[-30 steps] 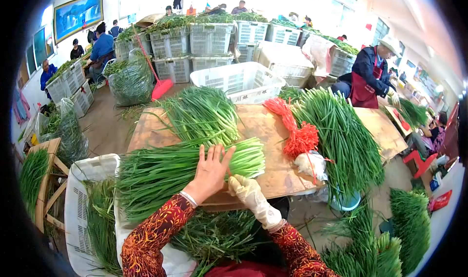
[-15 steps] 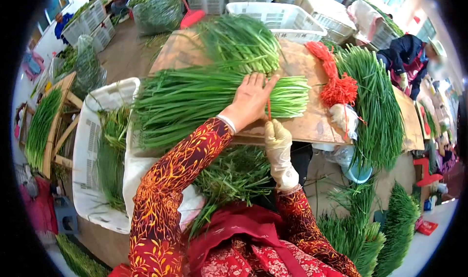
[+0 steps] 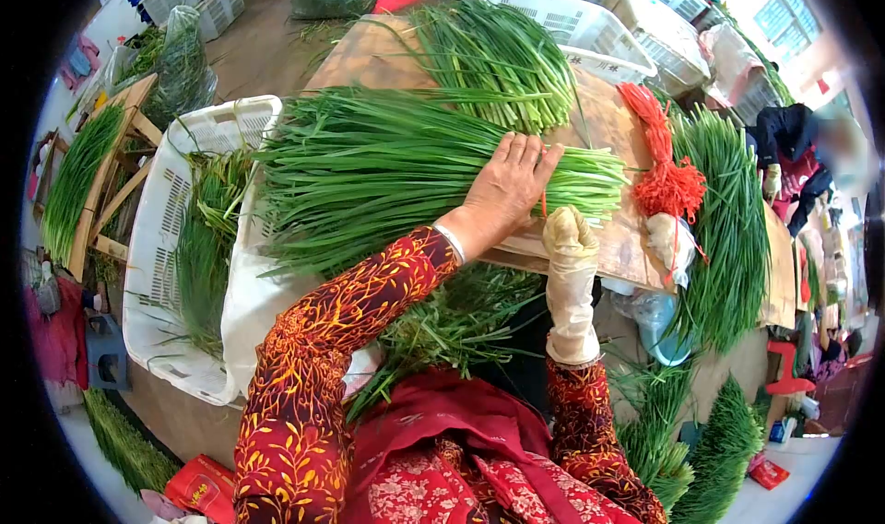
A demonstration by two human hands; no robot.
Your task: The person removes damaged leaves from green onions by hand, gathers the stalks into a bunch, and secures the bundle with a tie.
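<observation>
A large bunch of green chives [image 3: 369,164] lies across the wooden board, pale stems to the right. My bare left hand [image 3: 509,181] rests flat on top near the stem end, fingers stretched over it. My right hand [image 3: 571,234], in a cream glove, is closed at the board's front edge, just below the stems. A short piece of red string [image 3: 544,203] shows between the two hands; its end runs to my right fingertips, which partly hide it. Behind lies a second pile of chives [image 3: 502,63].
A hank of red strings [image 3: 666,178] lies on the wooden board [image 3: 359,58], right of the stems. More chives [image 3: 724,238] hang over its right edge. A white crate [image 3: 152,275] with greens stands left. At the right, another person [image 3: 793,146] bends over.
The view has shifted, so the board sits further right and higher in it. My left hand stays pressed on the bunch. My right hand has come up closer to the stems, and less string shows.
</observation>
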